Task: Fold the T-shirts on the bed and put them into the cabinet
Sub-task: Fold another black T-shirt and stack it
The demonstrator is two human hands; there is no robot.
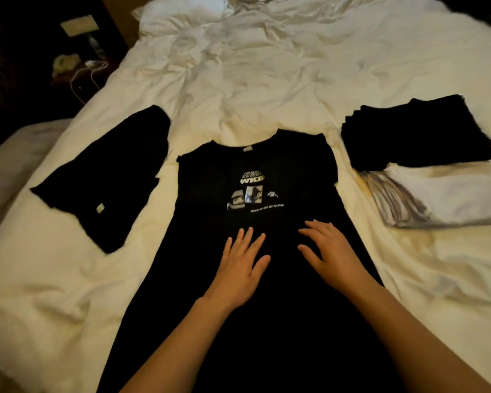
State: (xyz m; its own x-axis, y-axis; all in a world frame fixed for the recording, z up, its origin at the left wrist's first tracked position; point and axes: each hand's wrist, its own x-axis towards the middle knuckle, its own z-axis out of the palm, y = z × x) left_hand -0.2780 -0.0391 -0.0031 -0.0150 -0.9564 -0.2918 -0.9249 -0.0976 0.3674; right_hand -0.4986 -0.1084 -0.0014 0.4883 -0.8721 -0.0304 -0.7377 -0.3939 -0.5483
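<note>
Left hand (243, 258) and right hand (330, 251) lie flat, fingers spread, grip holding nothing, on the black T-shirt (255, 279) at frame centre. Folded stack (417, 134) sits right on the bed (267, 80).

rumpled white duvet (267, 66), pillow (182, 15), white cable (88, 72) on dark nightstand (68, 52)

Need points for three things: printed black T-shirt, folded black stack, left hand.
printed black T-shirt (255, 194), head view, on the white chest graphic.
folded black stack (417, 134), head view, top layer of the pile at right.
left hand (243, 262), head view, back of the hand, flat on the shirt.
</note>
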